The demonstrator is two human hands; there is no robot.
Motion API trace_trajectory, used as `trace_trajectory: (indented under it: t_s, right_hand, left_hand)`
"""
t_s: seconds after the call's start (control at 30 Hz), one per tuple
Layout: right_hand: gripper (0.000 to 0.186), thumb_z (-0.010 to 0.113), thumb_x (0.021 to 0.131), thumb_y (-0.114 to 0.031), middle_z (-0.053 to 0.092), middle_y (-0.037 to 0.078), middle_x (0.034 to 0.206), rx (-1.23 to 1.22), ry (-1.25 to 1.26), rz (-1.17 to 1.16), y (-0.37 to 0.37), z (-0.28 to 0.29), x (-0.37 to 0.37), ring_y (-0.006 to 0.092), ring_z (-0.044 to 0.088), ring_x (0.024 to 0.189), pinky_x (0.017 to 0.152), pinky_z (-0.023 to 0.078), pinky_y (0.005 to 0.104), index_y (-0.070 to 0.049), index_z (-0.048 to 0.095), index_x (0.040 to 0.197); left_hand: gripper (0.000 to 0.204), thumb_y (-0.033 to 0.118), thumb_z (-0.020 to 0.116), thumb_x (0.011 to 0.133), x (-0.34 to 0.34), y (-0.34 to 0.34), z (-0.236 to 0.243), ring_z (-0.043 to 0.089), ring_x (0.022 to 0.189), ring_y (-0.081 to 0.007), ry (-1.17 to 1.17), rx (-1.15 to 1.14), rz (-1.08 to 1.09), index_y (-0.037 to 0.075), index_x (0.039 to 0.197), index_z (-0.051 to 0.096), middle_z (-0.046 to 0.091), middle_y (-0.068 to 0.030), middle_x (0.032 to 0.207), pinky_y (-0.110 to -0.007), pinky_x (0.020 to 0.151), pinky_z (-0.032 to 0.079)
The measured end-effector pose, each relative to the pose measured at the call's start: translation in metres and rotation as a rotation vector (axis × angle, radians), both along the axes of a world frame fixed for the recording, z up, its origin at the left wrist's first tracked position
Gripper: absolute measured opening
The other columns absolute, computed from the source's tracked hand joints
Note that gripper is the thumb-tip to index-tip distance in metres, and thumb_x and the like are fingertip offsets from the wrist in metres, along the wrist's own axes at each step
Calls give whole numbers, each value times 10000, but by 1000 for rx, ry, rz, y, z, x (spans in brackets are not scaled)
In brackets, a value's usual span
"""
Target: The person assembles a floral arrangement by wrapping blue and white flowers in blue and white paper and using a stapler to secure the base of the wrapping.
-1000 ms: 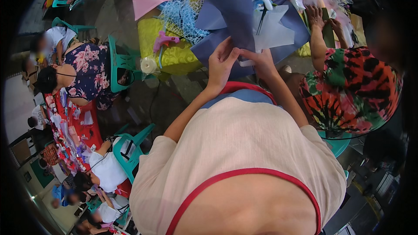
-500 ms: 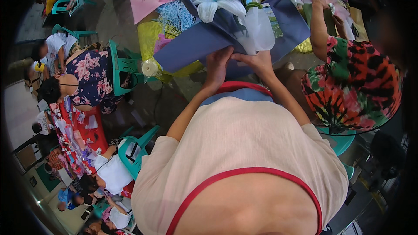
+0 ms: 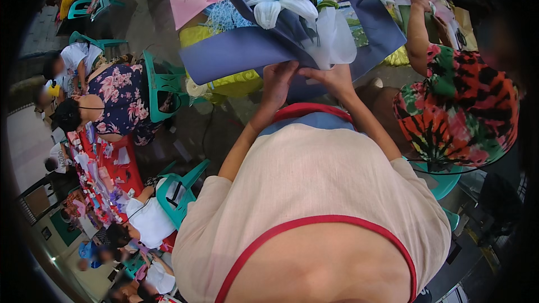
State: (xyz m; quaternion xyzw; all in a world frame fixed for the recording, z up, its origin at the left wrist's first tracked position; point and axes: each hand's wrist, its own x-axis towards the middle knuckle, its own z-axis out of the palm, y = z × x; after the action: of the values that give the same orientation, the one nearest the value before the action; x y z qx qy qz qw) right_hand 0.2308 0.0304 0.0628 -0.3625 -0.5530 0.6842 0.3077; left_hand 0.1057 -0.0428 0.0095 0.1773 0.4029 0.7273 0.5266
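Left hand point(image 3: 279, 82) and right hand point(image 3: 336, 79): grip closed on base of blue wrapper point(image 3: 238, 51), white flower point(image 3: 279, 3) inside, near yellow-covered counter point(image 3: 238, 83). Probably best: firm low pinch, even folds, petals uncrushed.

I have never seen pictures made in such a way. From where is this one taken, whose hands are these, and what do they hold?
There is no machine here: a person works with bare hands. A wide fisheye camera on the head looks down, so straight edges bend and the person's own cream top fills the lower part. The left hand and right hand hold the lower end of a bouquet: blue wrapping around a white flower. Beyond, a yellow cloth, blue netting and pink wrapping lie about. At right sits a co-worker.
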Motion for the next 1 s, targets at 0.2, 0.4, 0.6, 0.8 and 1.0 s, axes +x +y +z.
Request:
trace_trajectory:
  t_s: [0.2,0.4,0.6,0.8,1.0]
  right_hand:
    - [576,740,571,-42,544,104,967,-34,-22,19,-2,0,-1,171,571,778,501,520,260,12,475,1079]
    - [478,746,579,-100,606,81,842,150,-44,-74,-8,-9,-8,122,579,671,541,495,259,39,538,986]
    - [401,715,619,-110,621,69,799,356,-204,-148,2,-25,11,82,568,695,626,456,242,24,548,957]
    - [385,703,624,-87,617,92,785,479,-168,-195,19,-21,25,82,556,711,643,448,246,9,549,964]
    - [385,706,615,-99,617,115,795,552,-243,-157,42,-23,36,110,573,725,651,447,257,7,556,953]
  left_hand:
    - [135,46,598,768,-4,0,-1,535,800,-122,-33,29,46,3,891,563,570,-33,843,-277,730,438]
    - [236,66,633,725,-15,-5,2,521,806,-102,187,-103,-16,28,937,538,554,-20,878,-239,713,408]
    - [377,164,611,750,-39,-31,47,502,945,-199,139,123,-195,40,1082,483,529,-75,1033,-385,830,386]
    - [737,610,445,733,-71,-61,77,359,1151,-348,-229,67,-197,102,1251,320,381,-144,1249,-623,905,259]
    - [462,353,407,868,-92,-74,81,540,965,-286,-139,-156,-114,-15,1146,421,504,-154,1114,-464,725,486]
